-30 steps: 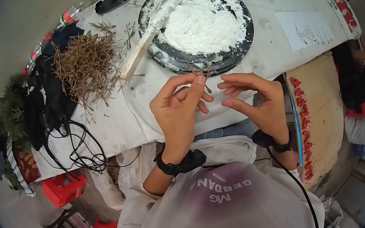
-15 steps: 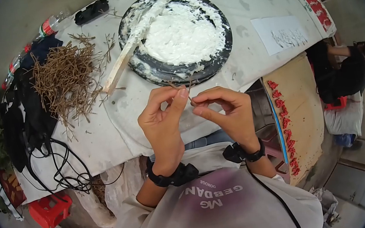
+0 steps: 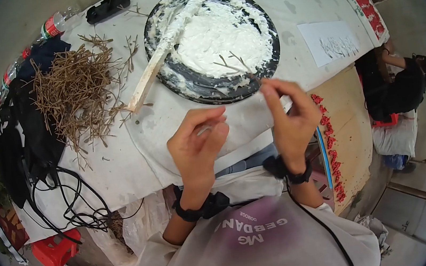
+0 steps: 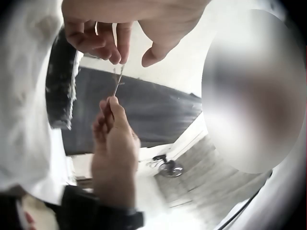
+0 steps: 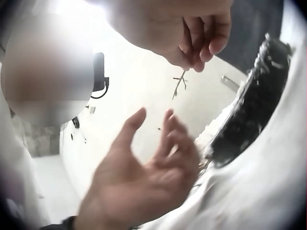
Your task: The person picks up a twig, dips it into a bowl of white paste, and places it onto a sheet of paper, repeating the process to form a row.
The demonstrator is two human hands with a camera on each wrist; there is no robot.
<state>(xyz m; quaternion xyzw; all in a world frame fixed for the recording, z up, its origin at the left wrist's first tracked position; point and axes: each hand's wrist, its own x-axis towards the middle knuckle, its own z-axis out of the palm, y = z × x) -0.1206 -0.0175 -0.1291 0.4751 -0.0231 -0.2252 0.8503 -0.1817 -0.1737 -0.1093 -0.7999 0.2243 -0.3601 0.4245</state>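
My right hand point(image 3: 294, 117) pinches a thin forked brown twig point(image 5: 179, 86) by one end, between thumb and fingertips. In the head view the twig's forked end overlaps the near right part of a round black plate point(image 3: 202, 95). White paste point(image 3: 222, 40) is spread thickly over this plate. A flat wooden stick point(image 3: 149, 79), its far end coated in paste, leans across the plate's left rim. My left hand point(image 3: 196, 146) is held off to the left, thumb and fingers apart, with nothing between them.
A heap of brown twigs point(image 3: 76, 92) lies left of the plate. Black cables point(image 3: 73, 197) hang over the table's front left edge. At the right are a sheet of paper point(image 3: 313, 39) and a board point(image 3: 351, 141) with red clusters. Another person point(image 3: 397, 82) is beyond the board.
The left hand pinched the twig earlier; the right hand came in to it and took it. The hands have since drawn apart, the right moving right and forward with the twig.
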